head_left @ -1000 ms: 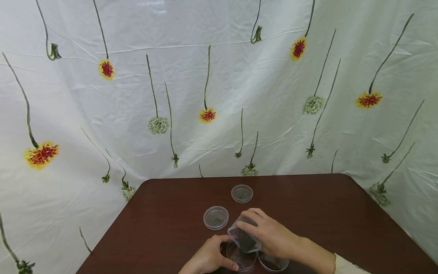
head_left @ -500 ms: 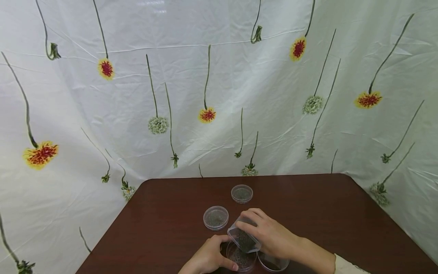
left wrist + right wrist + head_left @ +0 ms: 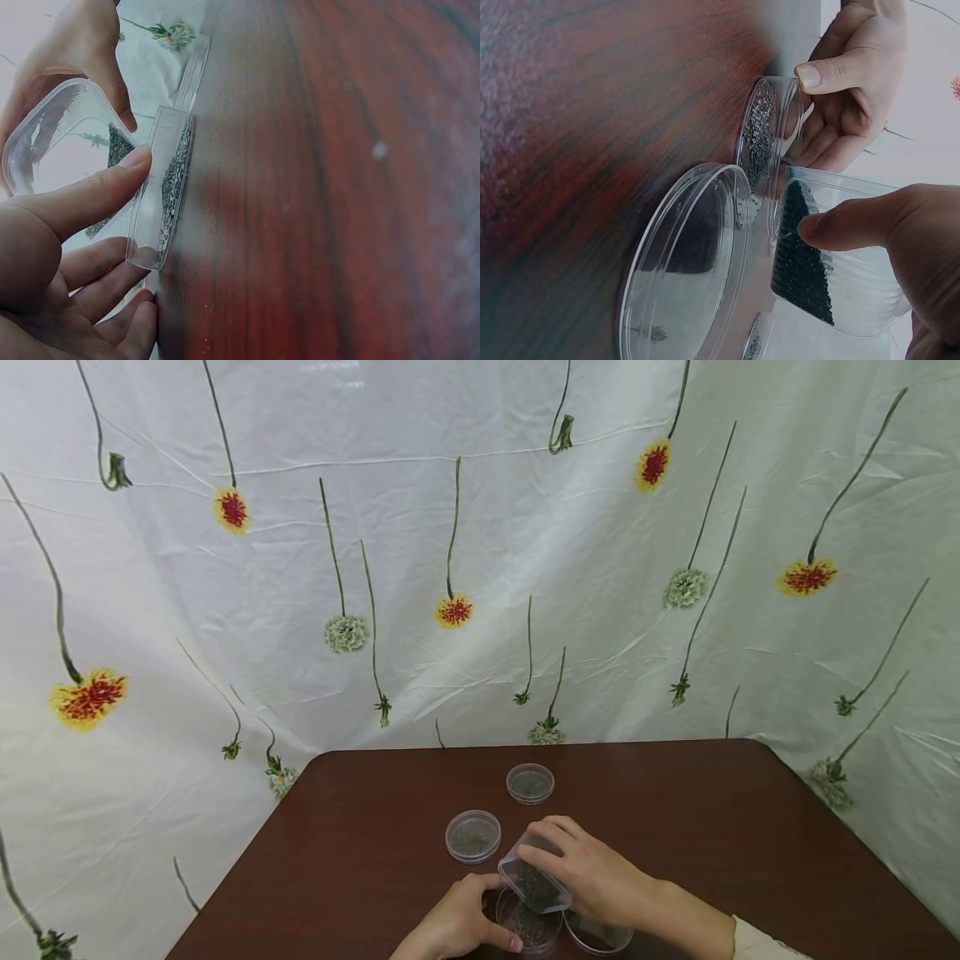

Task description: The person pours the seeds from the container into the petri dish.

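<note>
In the head view my left hand (image 3: pixel 459 920) grips a clear petri dish (image 3: pixel 168 124) standing on the table, thumb on one side and fingers on the other. Dark speckled granules (image 3: pixel 759 127) cover part of its floor. My right hand (image 3: pixel 603 875) holds a clear rectangular plastic container (image 3: pixel 862 300), tilted so its lower edge overlaps the dish's rim. Black granules (image 3: pixel 802 274) have gathered toward that low side, under my right thumb. A second petri dish (image 3: pixel 600 951), with no granules showing in it, stands right beside the first, partly hidden by my right hand.
Farther back on the dark reddish-brown table (image 3: pixel 360 843) stand a petri dish (image 3: pixel 472 862) with granules and, behind it, another petri dish (image 3: pixel 530 802) with granules. A white flower-patterned cloth (image 3: pixel 405 568) hangs beyond the table's far edge.
More granules show in the dish at my left hand than a second ago. Both hands and the tilted container stay almost where they were.
</note>
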`<state>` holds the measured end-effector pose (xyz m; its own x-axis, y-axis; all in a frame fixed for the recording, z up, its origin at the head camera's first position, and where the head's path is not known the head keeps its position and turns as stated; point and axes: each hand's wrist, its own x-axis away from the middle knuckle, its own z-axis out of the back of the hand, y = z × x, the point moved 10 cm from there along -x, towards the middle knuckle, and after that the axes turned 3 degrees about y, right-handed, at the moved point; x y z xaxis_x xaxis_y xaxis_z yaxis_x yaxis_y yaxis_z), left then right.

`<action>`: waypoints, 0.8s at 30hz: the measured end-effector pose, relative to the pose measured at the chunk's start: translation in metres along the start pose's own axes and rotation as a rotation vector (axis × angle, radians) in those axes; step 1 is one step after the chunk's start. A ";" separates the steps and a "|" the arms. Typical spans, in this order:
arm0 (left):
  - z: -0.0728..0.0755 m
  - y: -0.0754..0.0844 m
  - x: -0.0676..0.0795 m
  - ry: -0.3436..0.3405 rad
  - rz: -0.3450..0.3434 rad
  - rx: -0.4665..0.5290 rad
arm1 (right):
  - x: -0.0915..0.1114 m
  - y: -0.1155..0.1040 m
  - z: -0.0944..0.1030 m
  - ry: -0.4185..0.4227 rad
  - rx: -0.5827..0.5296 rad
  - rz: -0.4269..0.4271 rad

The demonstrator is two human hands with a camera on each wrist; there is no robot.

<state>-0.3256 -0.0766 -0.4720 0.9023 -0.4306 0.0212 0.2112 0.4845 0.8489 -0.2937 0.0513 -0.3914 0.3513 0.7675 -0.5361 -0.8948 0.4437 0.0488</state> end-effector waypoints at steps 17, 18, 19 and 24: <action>0.001 -0.001 0.001 0.003 0.007 -0.010 | 0.000 0.000 -0.001 0.000 -0.002 -0.013; 0.001 -0.001 0.001 0.004 0.008 -0.011 | 0.000 0.000 -0.001 -0.001 -0.003 -0.014; 0.001 -0.001 0.000 0.004 0.010 -0.010 | 0.000 0.000 -0.001 -0.003 -0.006 -0.017; 0.001 -0.003 -0.001 -0.001 0.013 -0.001 | 0.000 0.006 -0.002 -0.027 -0.044 -0.064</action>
<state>-0.3275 -0.0780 -0.4740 0.9048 -0.4246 0.0328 0.1998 0.4912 0.8478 -0.2992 0.0534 -0.3927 0.4151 0.7506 -0.5141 -0.8813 0.4721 -0.0222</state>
